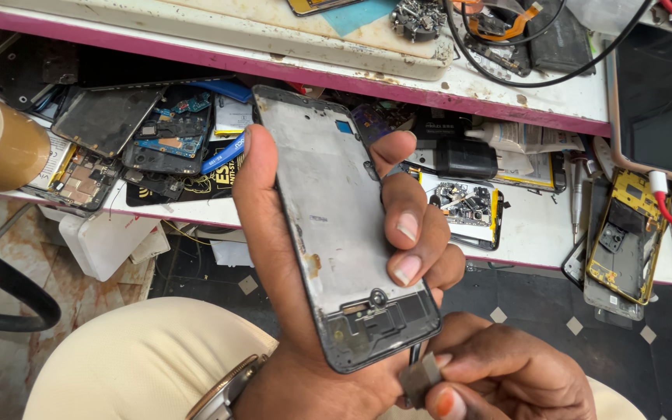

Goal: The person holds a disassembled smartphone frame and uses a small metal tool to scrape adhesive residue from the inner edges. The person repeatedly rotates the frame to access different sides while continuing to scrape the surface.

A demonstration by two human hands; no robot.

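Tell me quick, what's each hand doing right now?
Left hand: closed around a bare phone frame, held upright.
Right hand: fingertips pinched on a small grey piece at the frame's bottom edge.

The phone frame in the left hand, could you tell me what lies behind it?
Behind the phone frame is the left hand, palm and thumb cradling it. Its back face is covered.
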